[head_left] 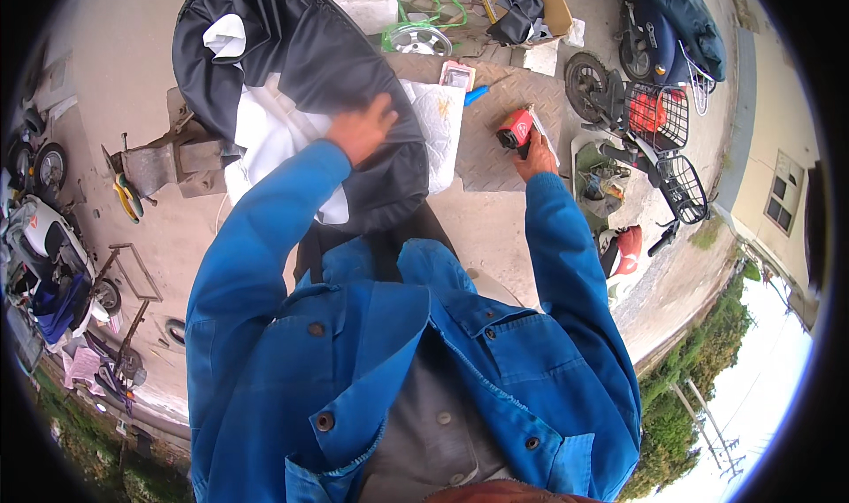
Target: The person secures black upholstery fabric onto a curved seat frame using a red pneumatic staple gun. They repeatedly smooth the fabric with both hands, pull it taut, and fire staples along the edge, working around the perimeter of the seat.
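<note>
A big round piece of black leather-like material with white lining (270, 118) lies before me on the left, its dark surface (305, 16) wrinkled. My left hand (364, 130) rests on or just over its right part, fingers spread and slightly blurred. On the right, my right hand (536, 158) is closed around a boxy red-and-black tool (516, 130) at the edge of a worn plate (500, 162); its exact kind is unclear and my fingers hide part of it. A pale strip shows beside that hand.
A white quilted pad (440, 131), a blue-handled tool (476, 95) and a small pink-rimmed box (457, 76) lie between my hands. Beyond them are a cardboard box (554, 7) and a green wire frame (447, 7). Scooters with baskets (656, 114) stand at right, motorbikes (44, 246) at left.
</note>
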Demonstrator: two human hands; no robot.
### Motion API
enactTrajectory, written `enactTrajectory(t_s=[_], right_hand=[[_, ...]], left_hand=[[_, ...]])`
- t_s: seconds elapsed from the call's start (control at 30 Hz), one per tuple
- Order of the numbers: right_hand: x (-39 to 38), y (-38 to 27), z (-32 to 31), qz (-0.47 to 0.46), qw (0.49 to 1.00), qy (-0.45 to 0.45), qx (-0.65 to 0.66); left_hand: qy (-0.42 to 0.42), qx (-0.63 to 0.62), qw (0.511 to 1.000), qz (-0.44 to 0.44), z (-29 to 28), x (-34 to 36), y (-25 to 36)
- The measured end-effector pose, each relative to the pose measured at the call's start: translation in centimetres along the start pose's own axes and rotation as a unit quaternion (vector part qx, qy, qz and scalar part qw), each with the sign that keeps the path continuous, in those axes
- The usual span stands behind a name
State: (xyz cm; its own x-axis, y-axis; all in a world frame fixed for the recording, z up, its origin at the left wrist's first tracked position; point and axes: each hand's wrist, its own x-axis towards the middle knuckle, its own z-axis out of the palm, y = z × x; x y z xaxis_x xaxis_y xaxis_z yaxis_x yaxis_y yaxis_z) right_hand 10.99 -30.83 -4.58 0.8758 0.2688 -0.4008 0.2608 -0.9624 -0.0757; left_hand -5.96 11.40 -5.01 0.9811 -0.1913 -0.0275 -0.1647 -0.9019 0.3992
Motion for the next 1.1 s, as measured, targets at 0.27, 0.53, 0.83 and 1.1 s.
enactTrajectory(t_s=[0.27, 0.53, 0.83, 1.1], right_hand=[[-5.6, -16.6, -14.0, -0.136, 0.979, -0.154, 0.0], [-3.4, -24.5, -11.3, -0.39, 0.9, -0.061, -0.184], [-1.7, -27.1, -10.3, -0.34, 0.89, -0.13, -0.275], [-0.7, -29.2, -10.8, -0.314, 0.884, -0.171, -0.302]], left_hand=[[0.021, -0.076, 0.996, -0.029, 1.3, 0.1, -0.2], [0.047, -0.135, 0.989, -0.041, 2.7, 0.4, -0.1], [0.058, -0.177, 0.982, -0.025, 2.5, 0.1, -0.6], [0.015, -0.197, 0.98, -0.035, 2.1, -0.6, -1.2]])
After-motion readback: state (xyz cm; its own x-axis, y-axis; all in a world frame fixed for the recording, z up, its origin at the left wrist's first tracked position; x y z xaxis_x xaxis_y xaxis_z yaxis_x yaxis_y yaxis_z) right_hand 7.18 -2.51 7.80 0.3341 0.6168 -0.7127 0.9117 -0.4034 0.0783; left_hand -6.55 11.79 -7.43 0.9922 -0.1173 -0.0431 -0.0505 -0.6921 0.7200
